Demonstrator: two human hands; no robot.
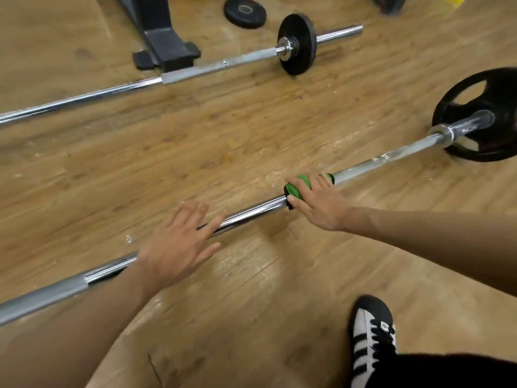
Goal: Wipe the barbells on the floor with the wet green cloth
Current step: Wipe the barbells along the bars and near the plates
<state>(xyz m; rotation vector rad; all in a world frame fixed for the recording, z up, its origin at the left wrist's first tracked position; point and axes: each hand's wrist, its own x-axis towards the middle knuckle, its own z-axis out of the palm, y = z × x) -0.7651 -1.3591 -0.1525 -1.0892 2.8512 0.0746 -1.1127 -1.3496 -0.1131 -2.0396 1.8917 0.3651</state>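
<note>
Two chrome barbells lie on the wooden floor. The near barbell [372, 163] runs from the lower left to a large black plate [500, 88] at the right. My right hand [319, 203] grips the green cloth [300, 186], which is wrapped round the near bar's shaft. With straight fingers, my left hand [179, 245] lies flat over the same bar, further left. The far barbell [195, 70] lies behind it and carries a small black plate [299, 43].
A black machine foot [165, 49] stands right behind the far bar. A loose black plate [244, 12] lies flat on the floor at the top. My shoe [372, 331] is planted at the bottom right, near the closer bar.
</note>
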